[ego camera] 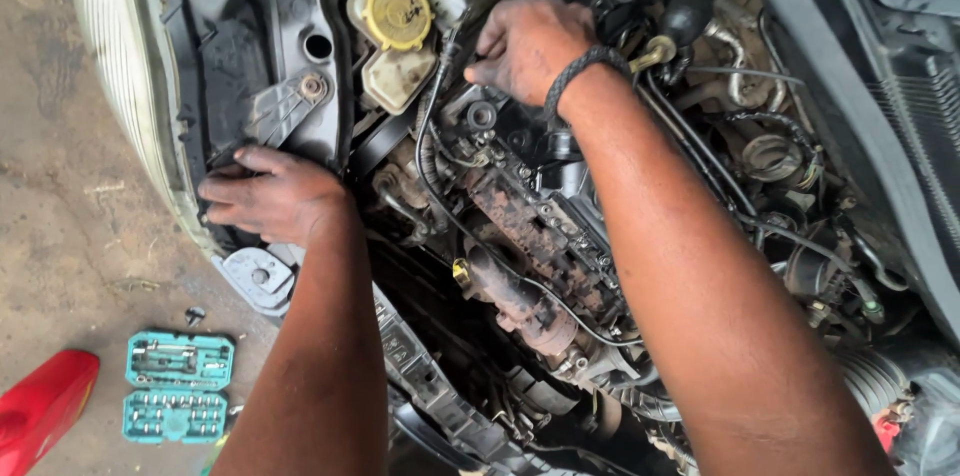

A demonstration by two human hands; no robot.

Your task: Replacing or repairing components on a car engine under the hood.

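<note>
The ground (pixel 60 236) beside the car is bare, stained concrete with scattered grit and small debris. An open teal socket set case (pixel 178 386) lies flat on it, both halves facing up, with sockets and bits seated in rows. A red object (pixel 45 406) lies just left of the case, partly cut off by the frame edge. A small dark part (pixel 195 315) lies on the concrete just above the case. The car's front edge (pixel 120 66) stands well above the case.
</note>
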